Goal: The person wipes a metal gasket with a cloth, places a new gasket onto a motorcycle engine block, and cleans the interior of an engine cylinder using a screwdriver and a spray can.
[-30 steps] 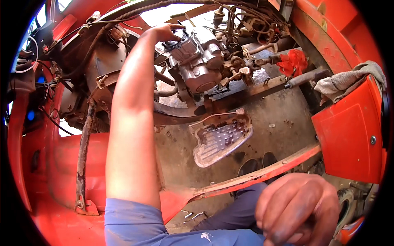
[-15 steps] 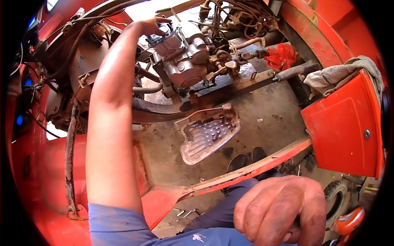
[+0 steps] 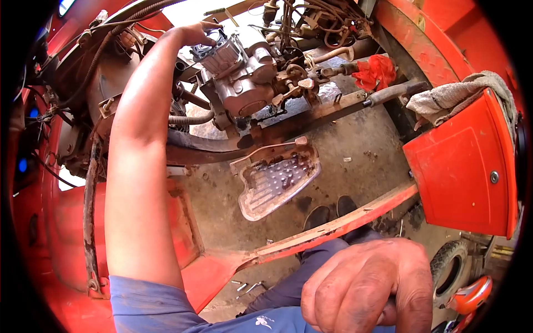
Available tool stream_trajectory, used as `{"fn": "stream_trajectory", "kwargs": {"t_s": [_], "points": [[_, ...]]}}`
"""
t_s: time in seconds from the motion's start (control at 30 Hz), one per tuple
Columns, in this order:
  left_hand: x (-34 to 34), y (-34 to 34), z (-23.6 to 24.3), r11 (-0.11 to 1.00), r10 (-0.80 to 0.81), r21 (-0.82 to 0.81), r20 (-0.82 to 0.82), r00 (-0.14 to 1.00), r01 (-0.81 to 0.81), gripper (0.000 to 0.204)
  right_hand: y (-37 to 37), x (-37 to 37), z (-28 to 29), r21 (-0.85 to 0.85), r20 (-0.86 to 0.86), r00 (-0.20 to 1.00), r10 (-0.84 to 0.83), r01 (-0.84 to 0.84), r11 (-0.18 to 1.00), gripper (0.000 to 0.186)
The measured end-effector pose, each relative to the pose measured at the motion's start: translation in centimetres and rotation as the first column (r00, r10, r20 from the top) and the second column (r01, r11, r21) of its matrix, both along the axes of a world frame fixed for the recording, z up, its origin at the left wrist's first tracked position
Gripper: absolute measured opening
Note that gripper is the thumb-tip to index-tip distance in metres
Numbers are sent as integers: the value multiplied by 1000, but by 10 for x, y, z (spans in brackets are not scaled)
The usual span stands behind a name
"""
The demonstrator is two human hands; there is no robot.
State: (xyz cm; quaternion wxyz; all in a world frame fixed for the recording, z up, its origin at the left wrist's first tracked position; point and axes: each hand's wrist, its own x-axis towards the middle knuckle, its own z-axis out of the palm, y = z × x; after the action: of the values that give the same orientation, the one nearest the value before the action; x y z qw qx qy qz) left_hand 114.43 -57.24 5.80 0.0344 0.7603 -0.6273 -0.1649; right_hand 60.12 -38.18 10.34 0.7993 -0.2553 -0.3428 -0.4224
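My left arm reaches far forward, and my left hand [image 3: 198,34] rests on the top of a grey metal engine [image 3: 244,83]. The thumb and a finger are apart, stretched over the open upper face of its cylinder block [image 3: 222,58]. The other fingers there are partly hidden. Close in front of my body, my right hand [image 3: 369,283] is curled into a fist with its back turned up. Whatever lies inside those fingers, if anything, is hidden from view.
A dirty metal tray-like footplate [image 3: 280,186] lies behind a red frame rail [image 3: 333,227]. A red cloth or bag [image 3: 375,72] sits right of the engine. A grey rag [image 3: 455,97] drapes over a red panel [image 3: 461,166]. Tools [image 3: 252,288] and a tyre [image 3: 448,269] are on the ground.
The whole view has shifted slightly. My left hand stays at the top of the cylinder block. My right fist has moved a little left, still curled.
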Motion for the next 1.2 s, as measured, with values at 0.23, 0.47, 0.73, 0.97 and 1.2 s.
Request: {"fn": "stream_trajectory", "kwargs": {"t_s": [0.23,0.47,0.73,0.97,1.2], "points": [[-23,-25,4,997,58,56,-30,998,-56,78,1,-9,-1,33,-35,995,92,-91,995,18],[-24,-24,-4,997,81,24,-67,994,-79,79,-12,-11,17,54,-174,981,87,-79,995,18],[-8,-8,-6,1000,17,-11,-60,998,-18,74,-70,-26,-42,-167,-538,830,-150,70,983,34],[-8,-15,-2,1000,24,-5,-142,990,-25,76,-88,-17,-127,47,-811,579,-89,215,976,29],[-20,-12,7,999,50,0,-115,992,-50,77,-90,-1,-141,73,-864,503,-32,187,980,24]]}}
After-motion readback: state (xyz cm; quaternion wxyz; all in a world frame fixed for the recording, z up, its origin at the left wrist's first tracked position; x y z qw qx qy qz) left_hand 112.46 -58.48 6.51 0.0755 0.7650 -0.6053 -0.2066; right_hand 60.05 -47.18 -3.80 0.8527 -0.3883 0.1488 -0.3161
